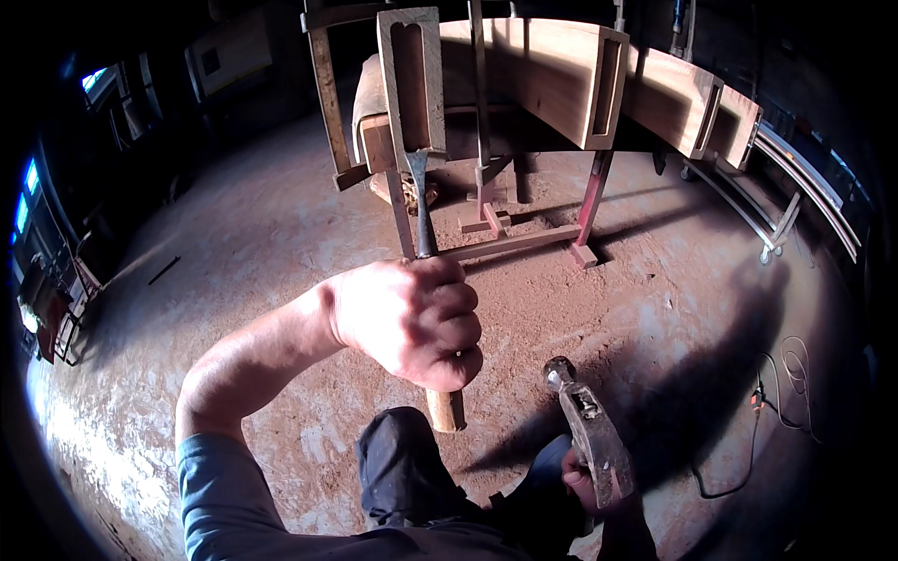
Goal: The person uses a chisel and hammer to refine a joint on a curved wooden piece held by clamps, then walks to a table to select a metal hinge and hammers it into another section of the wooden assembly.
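My left hand (412, 318) is closed round the handle of a chisel (423, 210), whose wooden butt sticks out below the fist. The chisel's wide steel blade points away from me. Its tip meets the lower end of a pale wooden piece (432, 122) that has a long slot cut into its face. Low on the right, my right hand (582, 481) grips a claw hammer (599, 439) near its head. The hammer is apart from the chisel, and its handle is mostly hidden.
Bar clamps (327, 103) stand around the slotted piece. More slotted timbers (561, 75) lie to its right, above a stand with red legs (591, 201). Sawdust and chips cover the floor (524, 299). A cable (756, 439) with an orange connector lies at the right.
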`<state>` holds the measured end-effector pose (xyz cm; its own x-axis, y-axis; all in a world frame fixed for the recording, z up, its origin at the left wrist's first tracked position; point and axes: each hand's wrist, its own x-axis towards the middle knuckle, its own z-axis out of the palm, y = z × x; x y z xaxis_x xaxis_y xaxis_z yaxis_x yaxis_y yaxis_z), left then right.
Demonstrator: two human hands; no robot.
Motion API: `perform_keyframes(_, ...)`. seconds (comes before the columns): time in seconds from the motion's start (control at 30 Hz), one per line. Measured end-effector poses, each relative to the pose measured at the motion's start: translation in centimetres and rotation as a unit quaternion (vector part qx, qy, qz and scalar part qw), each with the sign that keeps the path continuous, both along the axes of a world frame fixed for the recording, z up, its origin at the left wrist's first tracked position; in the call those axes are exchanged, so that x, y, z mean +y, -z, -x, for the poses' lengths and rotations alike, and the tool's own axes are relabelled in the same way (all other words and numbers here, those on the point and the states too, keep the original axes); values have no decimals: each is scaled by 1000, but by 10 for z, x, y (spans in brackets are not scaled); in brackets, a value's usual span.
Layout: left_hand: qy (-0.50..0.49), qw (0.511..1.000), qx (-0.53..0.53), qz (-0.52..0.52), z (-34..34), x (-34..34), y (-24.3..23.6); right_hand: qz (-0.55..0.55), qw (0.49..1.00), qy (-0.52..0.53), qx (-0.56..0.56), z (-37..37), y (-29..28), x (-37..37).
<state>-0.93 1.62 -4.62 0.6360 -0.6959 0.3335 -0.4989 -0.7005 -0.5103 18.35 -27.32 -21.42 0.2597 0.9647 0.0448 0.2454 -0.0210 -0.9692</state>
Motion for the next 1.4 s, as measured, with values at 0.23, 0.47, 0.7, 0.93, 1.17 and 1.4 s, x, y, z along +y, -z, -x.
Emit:
perform_keyframes(0.23,6,999,-41,12,-8,-1,3,-29,999,1,-34,12,-18,10)
perform_keyframes(0.47,10,999,-49,8,-16,-3,2,47,999,6,-12,7,-15,2)
perform_keyframes(0.7,-1,999,-42,14,-12,-6,-2,-21,995,-82,56,-3,-8,-5)
perform_keyframes(0.93,-3,999,-40,26,-8,-9,-11,-248,967,-10,59,21,17,8)
perform_keyframes(1.17,10,997,-43,59,-13,-13,-16,-362,912,-165,-102,32,-30,51)
perform_keyframes(1.4,-13,998,-27,56,-8,-13,-21,-299,924,-227,-67,45,-38,72)
